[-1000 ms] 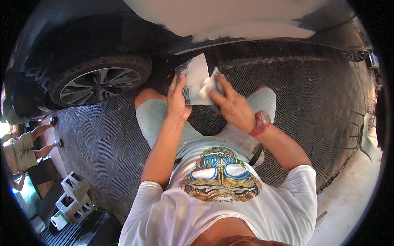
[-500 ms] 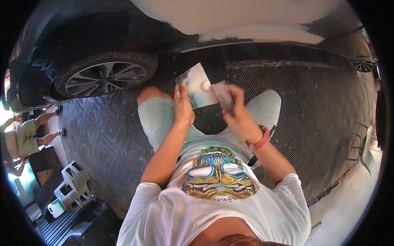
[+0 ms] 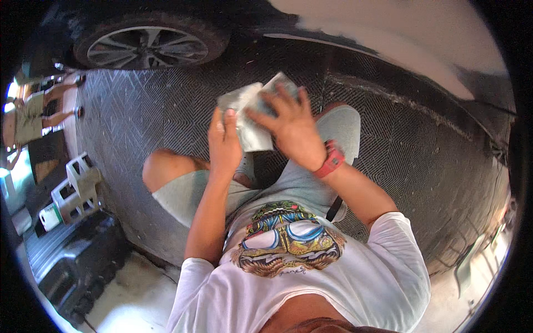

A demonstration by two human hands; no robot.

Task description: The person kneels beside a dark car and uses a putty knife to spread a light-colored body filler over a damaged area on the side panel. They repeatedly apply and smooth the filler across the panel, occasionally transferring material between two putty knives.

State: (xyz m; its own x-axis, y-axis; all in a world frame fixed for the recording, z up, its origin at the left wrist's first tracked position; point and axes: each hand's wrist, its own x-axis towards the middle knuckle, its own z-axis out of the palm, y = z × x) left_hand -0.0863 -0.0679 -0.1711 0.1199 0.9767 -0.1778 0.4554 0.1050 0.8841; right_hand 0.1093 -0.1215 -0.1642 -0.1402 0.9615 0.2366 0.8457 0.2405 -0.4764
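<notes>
My left hand (image 3: pixel 225 141) grips the left edge of a flat, square mixing plate (image 3: pixel 254 136), its thumb on top. The plate is pale and shiny, with whitish smears. My right hand (image 3: pixel 297 130) holds a thin, flat spreader (image 3: pixel 284 81) with its fingers splayed across the back. The spreader lies tilted over the upper right part of the plate and overlaps it. What is between the two is hidden, and the right fingers are slightly blurred. Both hands are above the floor, in front of my bent knees.
A dark car with a large pale patch (image 3: pixel 400 33) on its side stands ahead; its wheel (image 3: pixel 147 49) is at the upper left. Black ridged matting (image 3: pixel 388 166) covers the floor. At left are a white plastic stool (image 3: pixel 83 180), a white container (image 3: pixel 50 216) and another person's legs (image 3: pixel 61 102).
My right hand has brought the spreader from the plate's right edge onto its upper part, fingers now splayed. The view has shifted, and my left knee has swung outward and lower.
</notes>
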